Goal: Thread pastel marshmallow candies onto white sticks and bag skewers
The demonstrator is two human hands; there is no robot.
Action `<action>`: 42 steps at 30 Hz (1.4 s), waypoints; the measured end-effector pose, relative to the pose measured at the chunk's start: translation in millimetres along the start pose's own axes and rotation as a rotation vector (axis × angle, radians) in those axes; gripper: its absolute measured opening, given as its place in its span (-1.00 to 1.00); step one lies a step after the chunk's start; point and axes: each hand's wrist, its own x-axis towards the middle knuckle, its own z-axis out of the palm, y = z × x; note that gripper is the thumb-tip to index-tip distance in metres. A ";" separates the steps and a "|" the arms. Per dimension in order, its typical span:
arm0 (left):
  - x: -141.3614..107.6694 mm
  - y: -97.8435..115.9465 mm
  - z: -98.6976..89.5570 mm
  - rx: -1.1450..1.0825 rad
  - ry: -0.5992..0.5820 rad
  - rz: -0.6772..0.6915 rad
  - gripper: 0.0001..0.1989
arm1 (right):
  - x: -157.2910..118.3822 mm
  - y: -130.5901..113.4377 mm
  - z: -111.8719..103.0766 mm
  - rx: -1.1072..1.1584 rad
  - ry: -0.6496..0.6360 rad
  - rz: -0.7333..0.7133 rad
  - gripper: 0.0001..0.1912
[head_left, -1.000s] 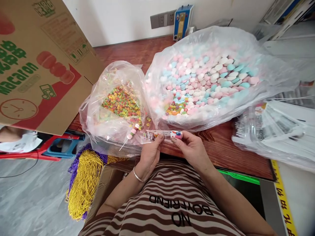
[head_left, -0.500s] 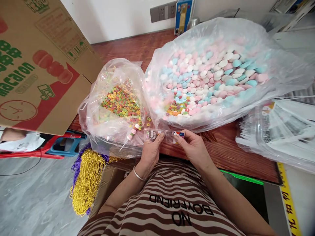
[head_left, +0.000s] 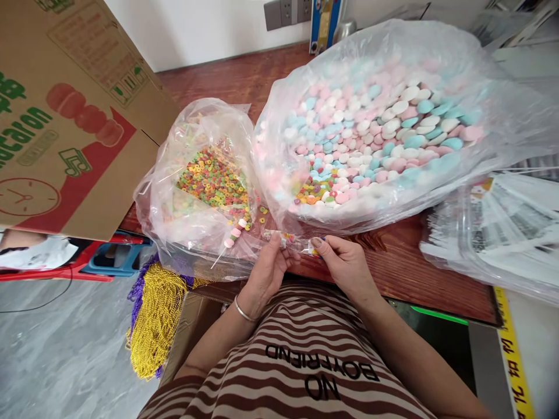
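Note:
A small clear plastic packet (head_left: 287, 237) with colourful print stretches between my hands, just over the table's front edge. Its left end is pinched under the thumb of my left hand (head_left: 267, 266), which wears a white bangle at the wrist. Thumb and finger of my right hand (head_left: 349, 265) grip the other end, where blue and yellow print shows. Just left of my hands, a white stick threaded with pink, white and green candies (head_left: 234, 234) lies on a clear bag of small ring-shaped candies (head_left: 213, 183). A larger bag of pastel candy discs (head_left: 371, 134) lies beyond my hands.
A tall cardboard box (head_left: 82, 116) stands at the left. To the right sits a clear plastic tray (head_left: 474, 233) of white printed packets. Gold and purple bead strings (head_left: 157, 320) hang below the table's left front. A blue box (head_left: 325, 26) stands by the wall.
My left hand has turned and its fingers have curled under the packet, tilting the printed face. My right hand keeps its end. The view has shifted slightly.

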 end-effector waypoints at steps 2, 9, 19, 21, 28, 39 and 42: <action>-3.0 0.0 2.7 -0.016 -0.021 -0.018 -0.63 | 1.0 -1.1 -0.2 0.017 -0.038 0.001 -0.41; 6.6 -5.2 -4.5 -0.210 0.021 -0.024 -0.68 | 2.0 -5.0 -5.4 0.300 -0.134 0.091 -0.47; 6.2 -4.4 -5.4 -0.230 0.028 -0.020 -0.73 | -1.3 -6.2 -4.7 0.311 -0.184 0.113 -0.69; 5.4 -4.9 -4.3 -0.219 0.018 0.010 -0.69 | -1.2 -7.1 -4.9 0.271 -0.174 0.085 -0.79; -3.6 -3.7 5.5 0.020 0.004 0.132 -0.64 | -0.2 2.4 -5.6 -0.090 -0.054 -0.418 -0.58; 5.7 -6.7 -8.1 0.050 0.053 0.183 -0.69 | -4.4 8.1 -12.4 0.061 -0.017 -0.303 -0.76; 7.6 -8.3 -8.5 0.013 0.065 0.200 -0.69 | -5.6 5.1 -12.6 0.220 -0.054 -0.150 -0.75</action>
